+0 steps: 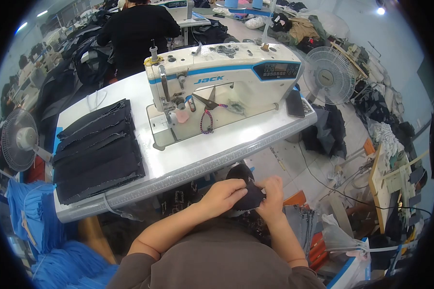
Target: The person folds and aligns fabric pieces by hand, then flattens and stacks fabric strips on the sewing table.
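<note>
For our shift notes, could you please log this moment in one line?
left hand: on dark fabric | right hand: on same fabric | sewing machine: ahead on table | scissors: lying open

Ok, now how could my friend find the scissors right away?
Look for the big white sewing machine with a blue stripe and "JACK" on it. Under its long arm, the scissors lie spread open. They're the ones with dark pointy blades and stripy pink-and-dark loop handles, unlike the small plain pink thing nearby.
</note>
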Demonstrator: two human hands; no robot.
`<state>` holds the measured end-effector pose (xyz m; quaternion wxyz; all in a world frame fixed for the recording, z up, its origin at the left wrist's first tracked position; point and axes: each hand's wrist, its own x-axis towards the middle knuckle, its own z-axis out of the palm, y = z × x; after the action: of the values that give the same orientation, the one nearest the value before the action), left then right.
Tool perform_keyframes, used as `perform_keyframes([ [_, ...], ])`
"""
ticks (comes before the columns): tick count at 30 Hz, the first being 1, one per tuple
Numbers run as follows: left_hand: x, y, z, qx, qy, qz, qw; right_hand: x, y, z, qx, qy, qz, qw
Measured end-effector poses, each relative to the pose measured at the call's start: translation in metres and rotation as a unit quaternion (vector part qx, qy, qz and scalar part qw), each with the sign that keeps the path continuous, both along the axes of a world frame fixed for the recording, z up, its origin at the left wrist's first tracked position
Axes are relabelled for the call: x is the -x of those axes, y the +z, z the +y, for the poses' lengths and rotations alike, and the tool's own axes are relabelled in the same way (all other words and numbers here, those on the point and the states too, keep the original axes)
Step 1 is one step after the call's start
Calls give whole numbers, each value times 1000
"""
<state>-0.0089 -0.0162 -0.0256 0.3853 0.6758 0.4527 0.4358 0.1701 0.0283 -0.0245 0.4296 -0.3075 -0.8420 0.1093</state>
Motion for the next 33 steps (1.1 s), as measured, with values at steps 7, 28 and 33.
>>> perform_keyframes([
  [7,0,3,0,55,-15,-68,996,0,3,-4,-4,13,3,1000],
  [28,-3,1,-6,-11,0,36,999,-7,5,0,32,71,-63,995],
  [33,-6,-3,-3,-44,21,46,998,1,-6,-7,-9,-11,-9,1000],
])
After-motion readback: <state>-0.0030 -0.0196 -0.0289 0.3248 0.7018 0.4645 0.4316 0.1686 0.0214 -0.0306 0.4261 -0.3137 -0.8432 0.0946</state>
